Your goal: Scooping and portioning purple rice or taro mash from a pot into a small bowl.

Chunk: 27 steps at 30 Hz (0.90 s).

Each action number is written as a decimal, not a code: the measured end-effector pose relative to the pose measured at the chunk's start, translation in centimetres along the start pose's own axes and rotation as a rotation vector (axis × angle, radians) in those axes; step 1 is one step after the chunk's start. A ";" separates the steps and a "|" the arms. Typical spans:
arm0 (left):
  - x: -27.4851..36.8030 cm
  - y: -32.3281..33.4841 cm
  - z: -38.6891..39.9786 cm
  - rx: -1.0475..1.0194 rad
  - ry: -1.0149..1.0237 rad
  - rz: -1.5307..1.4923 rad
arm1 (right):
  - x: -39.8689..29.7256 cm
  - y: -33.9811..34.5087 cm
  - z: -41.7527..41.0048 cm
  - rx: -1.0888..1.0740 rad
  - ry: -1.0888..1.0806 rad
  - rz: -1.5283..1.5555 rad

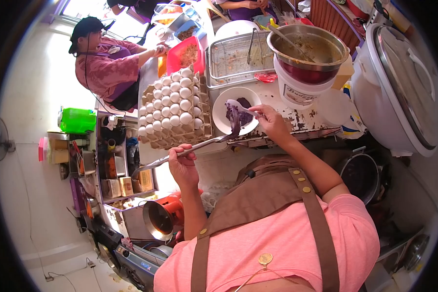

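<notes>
A long-handled metal ladle (193,148) is gripped by its handle in my left hand (184,164). Its purple-smeared end reaches over the near rim of a white bowl (219,118). With my right hand (272,122) I hold a pale plastic spoon (249,110), its tip against the coated ladle end. Thick purple paste (245,116) lies in the bowl below both utensils. Left of the bowl, stacked cardboard trays of white eggs (175,106) stand close to the ladle's handle.
Behind the bowl are a wire rack in a metal tray (237,54) and a red tub (186,54). A metal mixing bowl (308,45) rests on a white bucket (301,89). A large lidded white container (394,91) stands right. Another person (109,69) works at the far left.
</notes>
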<state>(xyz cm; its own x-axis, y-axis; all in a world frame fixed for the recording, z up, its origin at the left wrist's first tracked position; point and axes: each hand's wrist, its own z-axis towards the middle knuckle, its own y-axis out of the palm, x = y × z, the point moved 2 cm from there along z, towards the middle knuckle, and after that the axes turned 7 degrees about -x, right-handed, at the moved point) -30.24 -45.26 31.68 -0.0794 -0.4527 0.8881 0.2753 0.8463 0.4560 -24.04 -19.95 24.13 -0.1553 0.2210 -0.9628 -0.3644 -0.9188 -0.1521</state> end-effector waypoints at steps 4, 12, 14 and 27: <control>0.2 0.4 0.1 -0.028 0.029 -0.002 | 1.5 0.2 -0.2 -0.073 0.017 -0.139; 3.4 3.5 0.6 -0.332 0.124 0.596 | -2.3 -2.0 0.8 0.011 0.002 -0.206; 3.8 4.1 1.1 -0.378 0.111 0.615 | -3.7 -2.0 0.6 -0.028 -0.074 -0.214; 4.4 7.5 2.3 -0.794 0.399 1.087 | -3.9 0.8 -1.4 -0.201 -0.399 -0.842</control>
<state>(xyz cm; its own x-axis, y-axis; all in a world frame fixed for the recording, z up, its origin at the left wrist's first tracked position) -30.69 -40.26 39.19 0.7572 0.1559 0.6343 0.4940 0.4985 -0.7123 -22.43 -22.01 27.45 -0.2292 0.8968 -0.3784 -0.3407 -0.4381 -0.8319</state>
